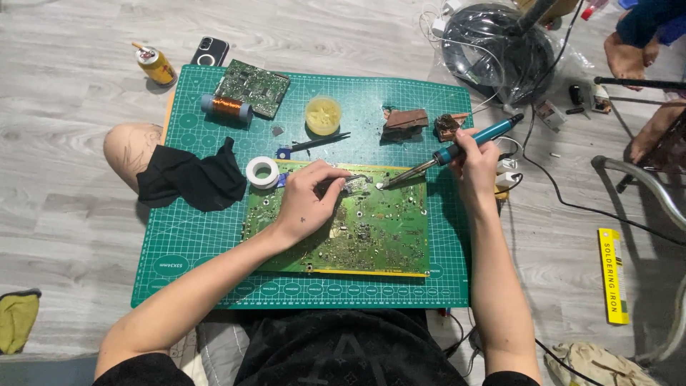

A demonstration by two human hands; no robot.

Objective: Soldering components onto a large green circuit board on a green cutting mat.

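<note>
Person sitting on the floor, large green circuit board lying flat on the green cutting mat. Left hand is resting on the board's upper edge, fingers curled and pinching a thin pair of tweezers down against the board. Right hand is gripping the blue soldering iron with fingers wrapped tight around its handle, tip touching the board just beside the tweezers.

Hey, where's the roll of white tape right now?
In the head view, the roll of white tape lies flat on the green cutting mat, at the upper left corner of the large circuit board, between the black cloth and the left hand.
</note>
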